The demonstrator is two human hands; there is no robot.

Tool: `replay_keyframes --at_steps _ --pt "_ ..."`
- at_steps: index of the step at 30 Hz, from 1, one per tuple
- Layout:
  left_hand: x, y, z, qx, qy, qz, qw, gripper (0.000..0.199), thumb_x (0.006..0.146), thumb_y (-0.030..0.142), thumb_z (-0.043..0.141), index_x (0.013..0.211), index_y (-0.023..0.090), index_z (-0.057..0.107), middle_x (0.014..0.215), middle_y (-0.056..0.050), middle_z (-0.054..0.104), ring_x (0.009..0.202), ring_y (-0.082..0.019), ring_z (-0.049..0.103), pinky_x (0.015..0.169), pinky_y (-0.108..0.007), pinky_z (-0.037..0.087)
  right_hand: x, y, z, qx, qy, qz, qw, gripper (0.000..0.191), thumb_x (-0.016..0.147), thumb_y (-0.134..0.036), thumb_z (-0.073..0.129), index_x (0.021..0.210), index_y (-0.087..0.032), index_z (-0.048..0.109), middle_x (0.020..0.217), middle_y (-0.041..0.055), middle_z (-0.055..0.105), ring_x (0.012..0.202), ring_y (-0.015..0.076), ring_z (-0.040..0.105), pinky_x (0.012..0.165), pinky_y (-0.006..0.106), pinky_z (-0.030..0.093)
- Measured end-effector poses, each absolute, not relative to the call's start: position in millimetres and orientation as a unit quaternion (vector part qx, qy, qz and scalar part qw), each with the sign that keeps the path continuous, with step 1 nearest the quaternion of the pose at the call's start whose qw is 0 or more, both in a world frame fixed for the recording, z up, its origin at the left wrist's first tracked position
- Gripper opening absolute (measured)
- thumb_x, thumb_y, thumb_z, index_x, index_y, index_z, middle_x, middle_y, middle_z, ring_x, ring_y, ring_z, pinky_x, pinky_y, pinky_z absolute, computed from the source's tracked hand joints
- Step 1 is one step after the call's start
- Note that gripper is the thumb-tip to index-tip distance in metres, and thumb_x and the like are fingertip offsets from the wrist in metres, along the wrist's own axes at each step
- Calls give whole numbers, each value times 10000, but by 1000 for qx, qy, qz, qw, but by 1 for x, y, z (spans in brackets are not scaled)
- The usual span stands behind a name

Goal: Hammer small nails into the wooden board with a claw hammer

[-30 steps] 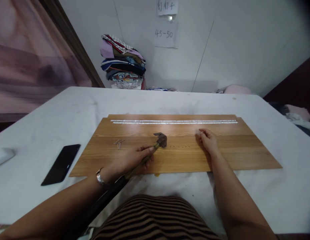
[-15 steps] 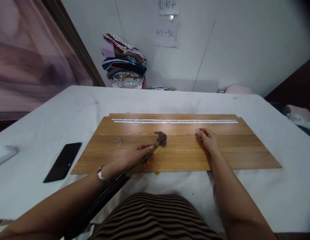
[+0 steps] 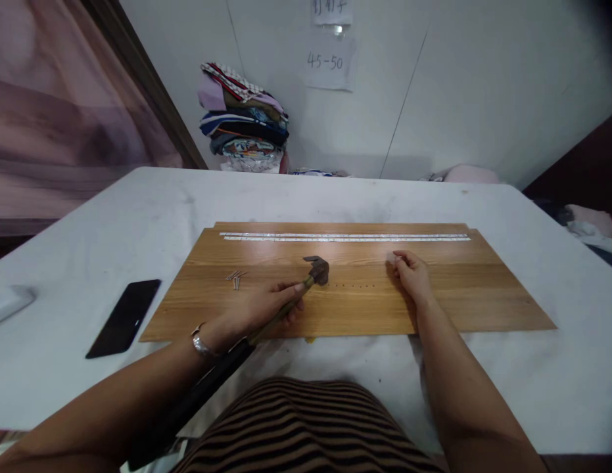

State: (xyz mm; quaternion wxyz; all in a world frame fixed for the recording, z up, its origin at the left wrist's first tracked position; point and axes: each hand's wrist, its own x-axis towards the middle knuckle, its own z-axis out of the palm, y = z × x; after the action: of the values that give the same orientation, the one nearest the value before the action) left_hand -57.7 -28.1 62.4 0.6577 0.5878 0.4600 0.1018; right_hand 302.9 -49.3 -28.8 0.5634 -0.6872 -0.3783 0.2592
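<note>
My left hand (image 3: pixel 281 303) is closed around the upper handle of a claw hammer (image 3: pixel 319 269). The hammer's head is over the wooden board (image 3: pixel 458 282), and its dark grip slants back under my forearm. Several nails (image 3: pixel 235 278) lie loose on the board, left of the hammer head. A row of small dark dots, nail heads or holes (image 3: pixel 352 286), runs to the right of the hammer head. Over the board's right half, my right hand (image 3: pixel 412 274) is pinched closed. What its fingertips hold, if anything, is too small to make out.
Two white marked strips (image 3: pixel 345 237) lie along the board's far edge. A black phone (image 3: pixel 124 318) rests on the white table (image 3: pixel 89 249) at the left, with a white object (image 3: pixel 10 305) beyond it. Folded clothes (image 3: pixel 246 118) are stacked by the wall.
</note>
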Motion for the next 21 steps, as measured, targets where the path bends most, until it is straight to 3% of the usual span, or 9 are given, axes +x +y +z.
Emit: replay_keyframes --at_steps 14,21 --pt "-55 -33 77 598 466 101 644 427 875 587 568 798 171 629 643 2 611 558 -126 550 560 -262 446 303 -49 -32 -686 -380 255 566 418 666 -540 660 864 -176 708 574 -29 551 501 121 470 479 256 410" --pt "-53 -36 76 600 465 95 644 462 859 626 577 784 173 625 607 7 588 541 -125 527 534 -256 428 305 -48 -33 -679 -383 255 572 414 661 -547 673 857 -184 705 567 -39 553 491 110 452 473 244 392"
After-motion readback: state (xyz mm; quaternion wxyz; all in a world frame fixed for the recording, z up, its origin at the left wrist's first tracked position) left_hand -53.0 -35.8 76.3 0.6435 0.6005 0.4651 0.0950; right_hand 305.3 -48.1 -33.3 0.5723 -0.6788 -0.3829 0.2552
